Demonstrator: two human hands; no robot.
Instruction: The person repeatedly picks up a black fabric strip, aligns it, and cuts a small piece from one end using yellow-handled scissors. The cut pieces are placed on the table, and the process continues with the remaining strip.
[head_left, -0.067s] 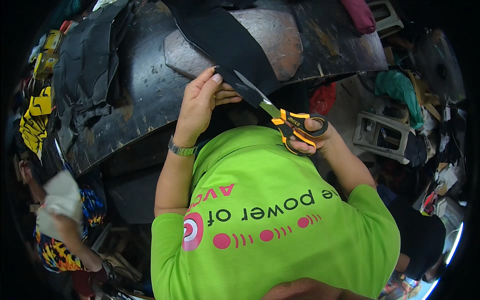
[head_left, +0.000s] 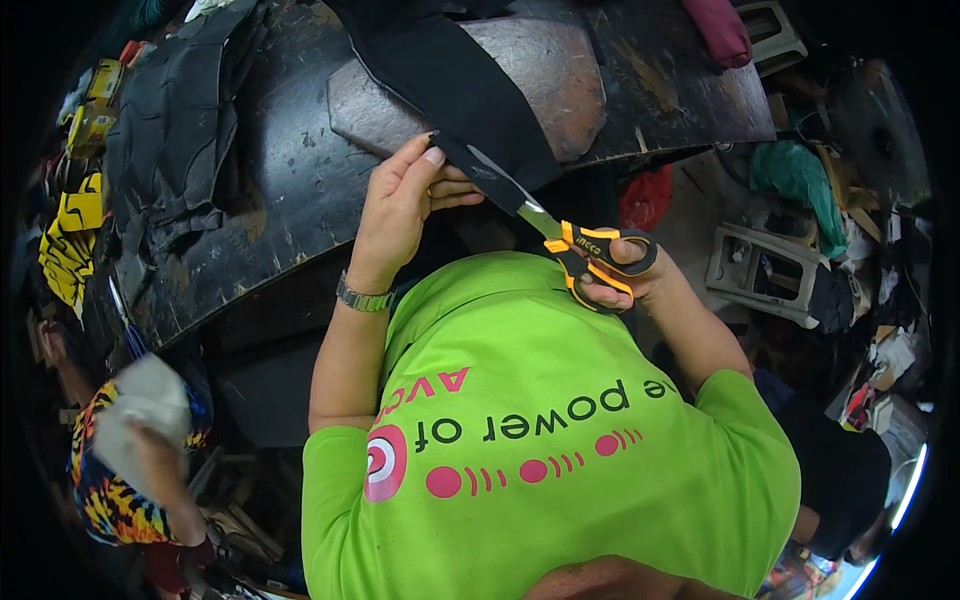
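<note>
A long strip of black fabric [head_left: 470, 90] runs over the table and droops past its near edge. My left hand [head_left: 410, 190] pinches a corner of that fabric between thumb and forefinger, its other fingers curled below. In my right hand [head_left: 640, 270] are scissors [head_left: 560, 235] with black and orange handles, my thumb and fingers through the loops. Their blades point up and left, one lying over the fabric near its edge; the other is mostly hidden by the cloth.
The dark, worn table [head_left: 290, 150] carries a brown board [head_left: 540, 60] under the fabric and a stack of black pieces [head_left: 185, 120] at left. Plastic stools [head_left: 765, 270] stand at right. At lower left a co-worker holds a pale sheet-like thing [head_left: 140, 410].
At lower left, the co-worker's hand and the pale thing have shifted slightly right and down. My hands, the scissors and the fabric look almost the same.
</note>
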